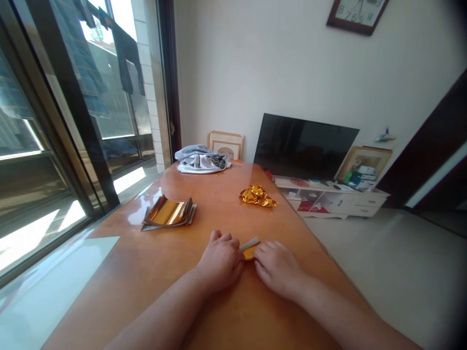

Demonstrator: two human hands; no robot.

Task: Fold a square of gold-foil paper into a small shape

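Between my two hands, low over the wooden table (153, 287), is a small piece of gold foil paper (250, 251) with a pale strip along its far edge. My left hand (222, 257) has its fingers curled and closed on the left end of the paper. On the right end, my right hand (275, 265) pinches it with bent fingers. The hands hide both ends of the sheet. A stack of gold foil paper (168, 212), curled up at its sides, lies beyond my left hand. Crumpled gold foil (257, 196) sits farther off, near the table's right edge.
A grey cloth bundle (202, 159) lies at the table's far end. A pale sheet (69, 287) covers the near left side. Sliding glass doors (91, 97) stand at left. A television (305, 146) rests on a white cabinet (337, 203) beyond the table.
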